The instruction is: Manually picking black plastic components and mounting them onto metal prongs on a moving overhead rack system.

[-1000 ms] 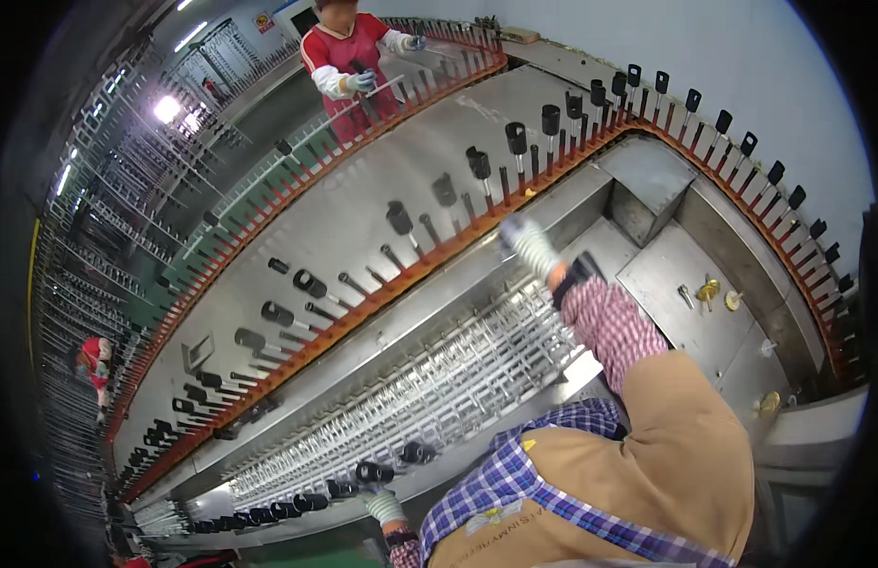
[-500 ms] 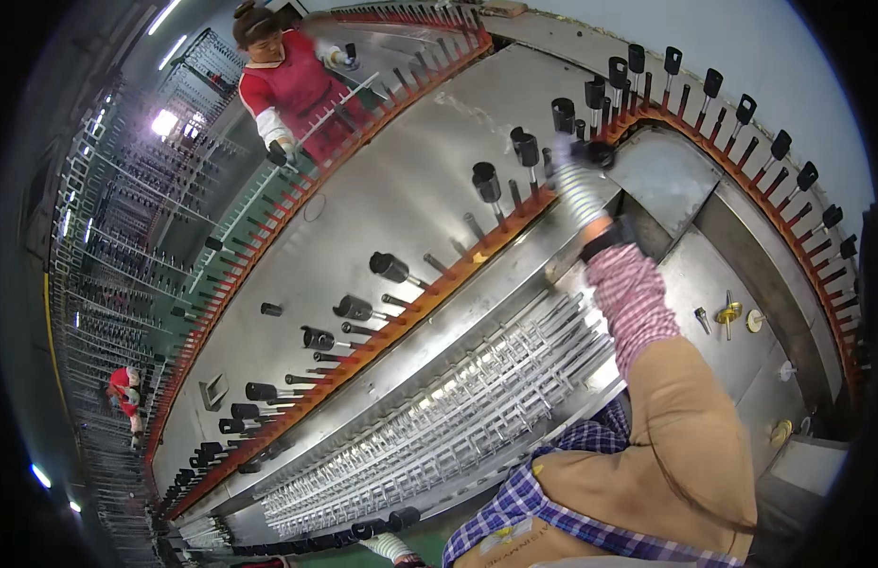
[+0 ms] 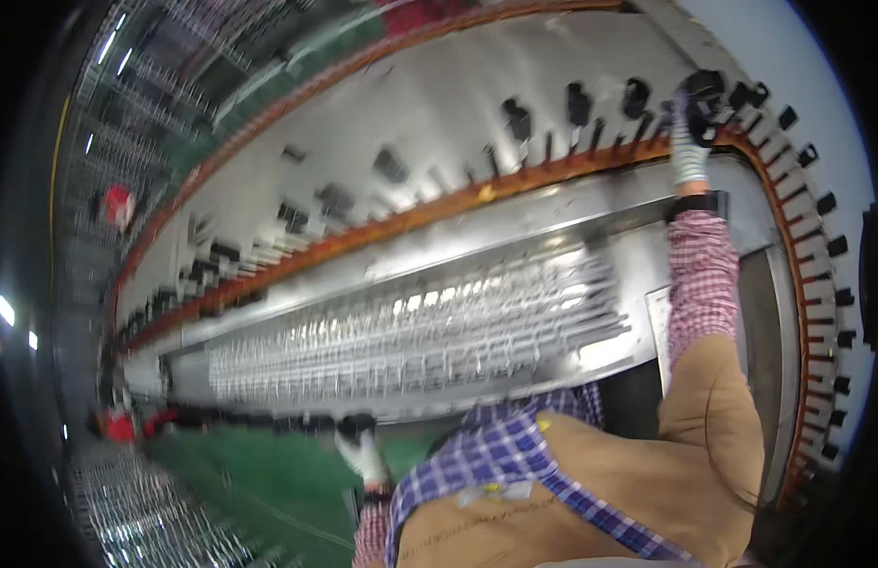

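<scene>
My right hand (image 3: 688, 142), in a striped glove, reaches to the far right of the orange-edged conveyor track (image 3: 590, 163). Its fingers close on black cup-shaped parts (image 3: 706, 90), blurred together, so I cannot tell how many. My left hand (image 3: 365, 459), also gloved, is low beside my body. It grips the near end of a long bar strung with black parts (image 3: 301, 422) that stretches away left; the fingers are partly smeared by motion. Along the track stand dark pegs, several topped with black cup-shaped parts (image 3: 517, 118).
A metal trough (image 3: 638, 327) in front of me holds rows of silver racks (image 3: 410, 327). The track bends round on the right beside a wall, with more black parts on its pegs. Green floor (image 3: 259, 473) lies at lower left, and people in red (image 3: 117, 206) are farther left.
My view has swung, so the trough sits more level. My right hand has moved right along the track to its bend. My left hand and the bar now show higher in view.
</scene>
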Motion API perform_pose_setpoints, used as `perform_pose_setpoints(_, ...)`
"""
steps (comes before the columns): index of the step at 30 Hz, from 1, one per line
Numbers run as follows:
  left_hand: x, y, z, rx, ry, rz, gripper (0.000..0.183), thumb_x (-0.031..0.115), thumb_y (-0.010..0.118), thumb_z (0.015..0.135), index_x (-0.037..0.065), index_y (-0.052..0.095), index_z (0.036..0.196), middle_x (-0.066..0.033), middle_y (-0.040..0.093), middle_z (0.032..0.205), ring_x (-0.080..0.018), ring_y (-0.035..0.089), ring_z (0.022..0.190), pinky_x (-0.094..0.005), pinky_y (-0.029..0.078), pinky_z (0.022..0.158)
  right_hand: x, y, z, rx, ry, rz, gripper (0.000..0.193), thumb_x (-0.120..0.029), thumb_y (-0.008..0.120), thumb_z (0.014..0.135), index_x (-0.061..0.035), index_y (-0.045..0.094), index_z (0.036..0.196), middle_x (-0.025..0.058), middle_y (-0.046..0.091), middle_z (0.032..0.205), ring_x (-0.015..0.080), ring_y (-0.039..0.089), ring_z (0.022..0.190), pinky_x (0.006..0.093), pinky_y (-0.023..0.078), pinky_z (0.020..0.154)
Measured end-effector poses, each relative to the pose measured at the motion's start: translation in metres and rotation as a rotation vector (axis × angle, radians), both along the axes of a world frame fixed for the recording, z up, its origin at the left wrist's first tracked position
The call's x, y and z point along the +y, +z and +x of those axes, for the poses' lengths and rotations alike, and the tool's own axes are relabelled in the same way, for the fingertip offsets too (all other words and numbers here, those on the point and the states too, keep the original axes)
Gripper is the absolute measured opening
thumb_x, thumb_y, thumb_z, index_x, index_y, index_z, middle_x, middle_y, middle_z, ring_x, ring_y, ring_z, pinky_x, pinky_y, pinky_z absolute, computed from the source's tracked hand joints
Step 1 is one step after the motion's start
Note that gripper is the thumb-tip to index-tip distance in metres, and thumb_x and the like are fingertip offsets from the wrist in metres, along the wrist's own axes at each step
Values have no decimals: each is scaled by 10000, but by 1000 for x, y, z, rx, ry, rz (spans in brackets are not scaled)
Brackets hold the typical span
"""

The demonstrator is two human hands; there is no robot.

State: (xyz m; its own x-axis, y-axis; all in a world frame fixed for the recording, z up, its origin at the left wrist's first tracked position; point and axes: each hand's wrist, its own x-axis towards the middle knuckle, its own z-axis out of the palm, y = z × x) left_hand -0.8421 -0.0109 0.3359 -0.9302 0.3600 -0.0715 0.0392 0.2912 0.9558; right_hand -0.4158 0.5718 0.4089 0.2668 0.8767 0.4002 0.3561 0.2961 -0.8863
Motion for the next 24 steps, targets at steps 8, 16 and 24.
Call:
perform_pose_setpoints(8, 44, -3, -29, -327, -347, 79, 324, 181, 509, 831, -14, 481, 1088, -33, 566, 797, -101, 563, 731, -228, 468, 537, -291, -5, -162, 335, 854, -552, 277, -238, 501, 860, -31, 517, 1043, 118, 585, 946, 194, 565, 783, 286, 487, 650)
perform_pose_setpoints(16, 16, -52, -81, 210, -729, -790, 497, 318, 507, 777, 50, 419, 1186, -160, 612, 678, -319, 605, 704, -399, 467, 675, -469, -49, -281, 864, 831, -1121, 352, -359, 460, 877, -56, 518, 1046, 65, 584, 875, 130, 559, 722, 229, 453, 563)
perform_pose_setpoints(24, 29, -27, -92, 350, -853, -623, 490, 430, 350, 866, 91, 392, 1216, -204, 606, 790, -312, 599, 584, -406, 457, 624, -489, -30, -265, 875, 743, -890, 314, -280, 529, 839, -87, 538, 1087, 47, 542, 820, 166, 524, 690, 200, 413, 495)
